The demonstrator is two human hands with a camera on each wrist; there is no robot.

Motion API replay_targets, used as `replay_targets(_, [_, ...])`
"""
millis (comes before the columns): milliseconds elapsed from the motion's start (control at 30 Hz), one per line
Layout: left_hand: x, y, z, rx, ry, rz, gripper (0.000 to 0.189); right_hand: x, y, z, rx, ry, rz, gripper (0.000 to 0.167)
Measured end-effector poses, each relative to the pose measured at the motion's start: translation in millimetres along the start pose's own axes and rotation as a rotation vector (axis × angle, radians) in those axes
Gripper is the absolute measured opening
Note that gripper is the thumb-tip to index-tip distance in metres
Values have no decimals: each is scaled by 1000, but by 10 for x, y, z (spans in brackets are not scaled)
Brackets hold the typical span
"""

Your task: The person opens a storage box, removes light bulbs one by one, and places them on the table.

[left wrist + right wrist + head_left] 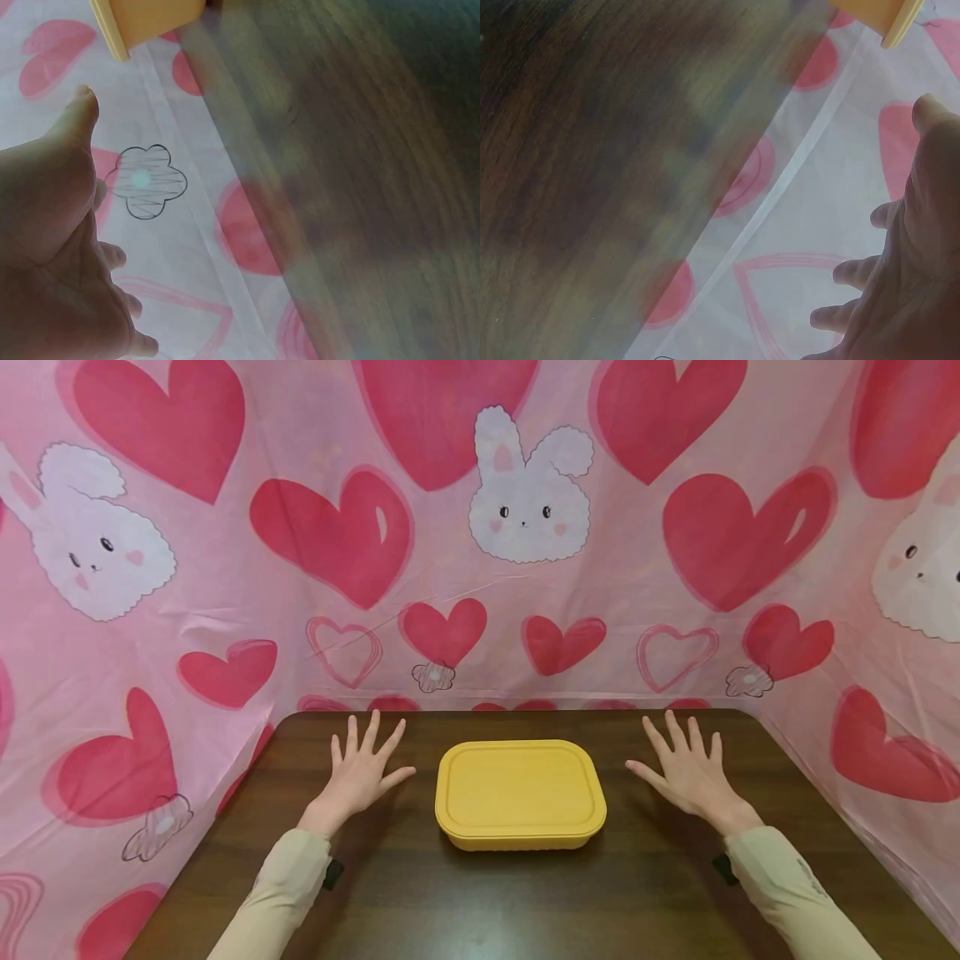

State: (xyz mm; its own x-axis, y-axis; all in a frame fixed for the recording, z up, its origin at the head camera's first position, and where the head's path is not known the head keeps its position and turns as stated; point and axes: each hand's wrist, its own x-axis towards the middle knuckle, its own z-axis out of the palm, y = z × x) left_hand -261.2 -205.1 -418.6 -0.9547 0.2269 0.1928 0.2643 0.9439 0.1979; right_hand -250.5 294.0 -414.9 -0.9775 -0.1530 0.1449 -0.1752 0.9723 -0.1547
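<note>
1. A rectangular yellow container with rounded corners is placed on the dark brown table with wood grain, about in the middle from left to right.
2. The container is covered by a flat yellow lid, on which a grooved border can be seen near the edge.
3. The left hand is held at the left of the container, near to it but apart. Its fingers are straight and widely spread, so the grip is fully relaxed, and the thumb is pointed toward the container.
4. The right hand is held at the right side in a similar pose, also apart from the container. Its fingers are extended and spread, and its thumb is directed to the left, toward the container.
5. The forearms are covered by a light beige left sleeve and a light beige right sleeve.
6. Behind the far edge of the table and along both sides, a pink cloth is hung, printed with red hearts and white rabbit heads.
</note>
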Motion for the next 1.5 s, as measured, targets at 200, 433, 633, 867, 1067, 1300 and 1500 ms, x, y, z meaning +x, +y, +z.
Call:
replay_targets(200, [-21, 22, -5, -19, 24, 24, 84, -4, -20, -11, 9, 1, -7, 89])
replay_targets(433, [-41, 62, 15, -95, 45, 71, 82, -21, -69, -25, 55, -3, -24, 88])
replay_targets(633, [-39, 117, 36, -162, 46, 91, 84, -62, -153, -29, 100, 7, -66, 87])
replay_targets(867, [-67, 241, 89, -237, 70, 124, 78, -168, -263, 29, 152, 6, -122, 86])
replay_targets(1067, [-76, 373, 139, -331, 61, 159, 68, -307, -336, 91, 212, -17, -122, 84])
replay_targets(1300, [-70, 452, 201, -448, 28, 125, 58, -359, -440, 135, 315, -75, -100, 80])
replay_targets(1500, [-66, 485, 238, -511, 17, 87, 52, -354, -492, 197, 359, -51, -138, 71])
